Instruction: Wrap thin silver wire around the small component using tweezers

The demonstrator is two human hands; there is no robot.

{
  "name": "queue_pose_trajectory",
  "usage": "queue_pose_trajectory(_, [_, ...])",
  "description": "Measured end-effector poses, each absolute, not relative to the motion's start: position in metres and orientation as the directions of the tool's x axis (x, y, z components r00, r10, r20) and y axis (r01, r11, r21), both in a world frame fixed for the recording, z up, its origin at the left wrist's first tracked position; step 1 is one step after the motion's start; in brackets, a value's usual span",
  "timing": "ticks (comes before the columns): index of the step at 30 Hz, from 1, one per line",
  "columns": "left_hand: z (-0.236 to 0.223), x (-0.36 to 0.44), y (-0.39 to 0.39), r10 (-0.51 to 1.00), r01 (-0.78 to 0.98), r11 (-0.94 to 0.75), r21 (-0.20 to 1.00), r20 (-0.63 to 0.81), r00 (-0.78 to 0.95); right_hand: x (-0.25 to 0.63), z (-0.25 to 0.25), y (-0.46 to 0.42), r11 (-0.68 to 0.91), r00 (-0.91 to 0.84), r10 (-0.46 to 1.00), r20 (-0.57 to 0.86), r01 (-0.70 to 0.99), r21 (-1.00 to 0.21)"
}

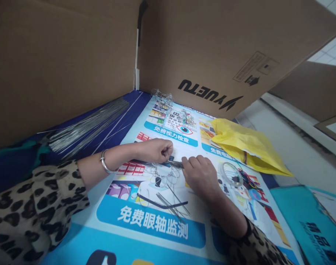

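Observation:
My left hand (157, 150) is closed in a pinch, with thin metal wire (161, 176) looping out below the fingers. My right hand (200, 177) is wrapped around a dark metal tool that looks like pliers (177, 164); its narrow jaws point at my left fingertips, and the handles are hidden in the palm. Just below the hands, several short straight wire pieces (172, 206) lie on the printed sheet (112, 217). Right of my right hand rests a clear ring-shaped coil (231, 174), with thin coloured strands (249, 180) beside it.
A bundle of long straight wires (87, 127) lies at the left. Tangled wire shapes (164, 98) sit at the back, near tall cardboard panels (212, 48). To the right are a yellow bag (248, 143) and a teal packet (303, 217).

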State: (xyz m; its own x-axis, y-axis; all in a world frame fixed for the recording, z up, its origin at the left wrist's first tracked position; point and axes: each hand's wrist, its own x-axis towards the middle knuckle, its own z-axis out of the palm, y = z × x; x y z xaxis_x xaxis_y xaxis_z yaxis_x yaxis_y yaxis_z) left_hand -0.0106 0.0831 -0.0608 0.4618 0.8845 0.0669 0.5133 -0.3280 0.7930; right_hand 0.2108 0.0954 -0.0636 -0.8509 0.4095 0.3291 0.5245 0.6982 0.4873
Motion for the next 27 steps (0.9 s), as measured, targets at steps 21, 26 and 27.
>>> queue_pose_trajectory(21, [-0.055,-0.006,0.081,0.895,0.565,-0.286,0.774,0.005,0.446,0.201,-0.071,0.085,0.608,-0.803,0.526,0.279,0.585,0.537])
queue_pose_trajectory(26, [-0.056,-0.006,0.081,0.897,0.543,-0.278,0.792,0.011,0.443,0.202,-0.076,0.085,0.619,-0.792,0.545,0.275,0.601,0.505])
queue_pose_trajectory(27, [-0.056,-0.006,0.081,0.896,0.539,-0.281,0.794,0.016,0.444,0.203,-0.077,0.086,0.628,-0.789,0.552,0.269,0.605,0.489])
